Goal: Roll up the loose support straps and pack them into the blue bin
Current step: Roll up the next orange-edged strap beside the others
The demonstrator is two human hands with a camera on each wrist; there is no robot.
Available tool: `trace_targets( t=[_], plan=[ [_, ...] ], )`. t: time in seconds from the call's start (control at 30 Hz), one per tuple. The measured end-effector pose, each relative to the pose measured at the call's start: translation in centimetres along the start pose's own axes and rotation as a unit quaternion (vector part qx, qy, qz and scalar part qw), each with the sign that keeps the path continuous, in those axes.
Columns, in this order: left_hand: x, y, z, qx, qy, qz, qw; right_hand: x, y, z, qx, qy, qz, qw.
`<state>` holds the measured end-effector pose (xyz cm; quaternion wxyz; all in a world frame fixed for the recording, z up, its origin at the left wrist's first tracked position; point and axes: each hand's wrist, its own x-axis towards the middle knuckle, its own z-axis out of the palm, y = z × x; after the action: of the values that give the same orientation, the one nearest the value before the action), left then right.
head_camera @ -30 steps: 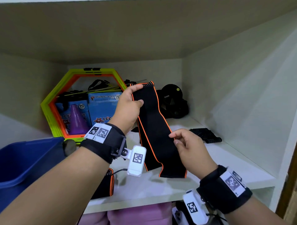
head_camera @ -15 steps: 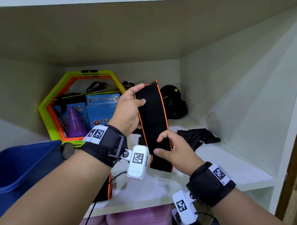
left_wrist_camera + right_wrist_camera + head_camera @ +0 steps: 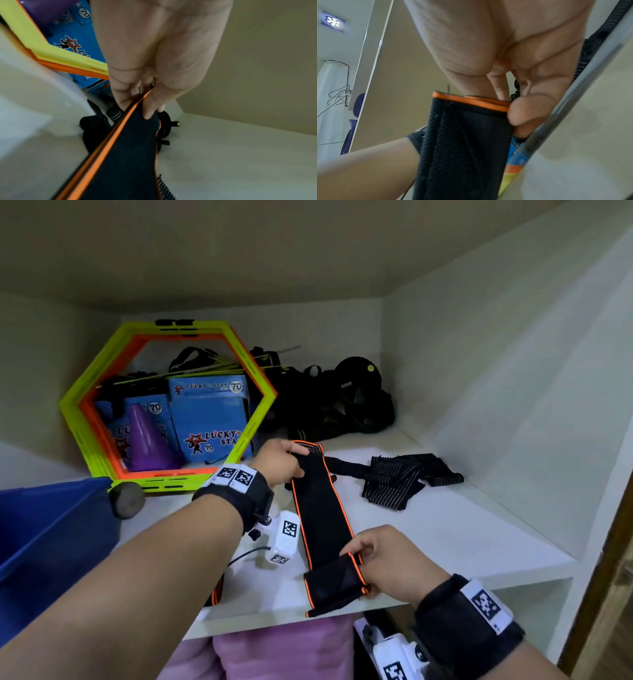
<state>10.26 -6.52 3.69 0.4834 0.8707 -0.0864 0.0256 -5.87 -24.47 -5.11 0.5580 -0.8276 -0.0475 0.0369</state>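
A black support strap with orange edging (image 3: 320,515) lies stretched along the white shelf (image 3: 445,529) between my hands. My left hand (image 3: 284,462) pinches its far end (image 3: 137,121). My right hand (image 3: 380,563) pinches the near end, which is folded over at the shelf's front edge (image 3: 467,121). A black striped strap (image 3: 400,477) lies loose further right on the shelf. Another orange-edged strap (image 3: 215,594) shows partly under my left forearm. The blue bin (image 3: 44,535) stands at the left.
A yellow and orange hexagon frame (image 3: 164,405) stands at the back left with blue boxes (image 3: 209,419) and a purple cone (image 3: 147,440) behind it. Black gear (image 3: 356,398) is piled in the back corner. The shelf's side wall rises on the right. Pink cloth (image 3: 281,648) lies below.
Both hands have come down: the strap, held upright in the air before, now lies stretched along the shelf. The right hand has slid to the near end and folded it over.
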Motion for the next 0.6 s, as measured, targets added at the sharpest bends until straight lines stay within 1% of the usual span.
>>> trace_targets(
  t=[0.1, 0.23, 0.3, 0.37, 0.47, 0.53, 0.6],
  plan=[
    [0.9, -0.4, 1.5, 0.118, -0.026, -0.021, 0.992, -0.3, 0.4, -0.5, -0.002, 0.020, 0.007, 1.000],
    [2.5, -1.9, 2.9, 0.207, -0.060, -0.042, 0.976, -0.2, 1.4, -1.1, 0.010, 0.054, 0.014, 0.998],
    [3.0, -2.7, 3.3, 0.244, -0.059, -0.045, 0.967, -0.2, 1.6, -1.3, 0.009, 0.063, 0.006, 0.998],
    [3.4, -3.2, 3.5, 0.277, -0.045, -0.044, 0.959, -0.4, 1.8, -1.5, 0.005, 0.075, -0.001, 0.997],
    [3.5, -2.8, 3.0, 0.344, -0.025, -0.032, 0.938, -0.5, 2.1, -2.3, 0.025, 0.105, -0.001, 0.994],
    [2.7, -1.7, 1.9, 0.350, -0.024, -0.012, 0.937, -0.6, 2.3, -2.9, 0.042, 0.111, 0.000, 0.993],
    [0.6, -0.3, 0.8, 0.296, -0.013, 0.005, 0.955, -0.6, 2.5, -3.3, 0.056, 0.107, -0.006, 0.993]
  ],
)
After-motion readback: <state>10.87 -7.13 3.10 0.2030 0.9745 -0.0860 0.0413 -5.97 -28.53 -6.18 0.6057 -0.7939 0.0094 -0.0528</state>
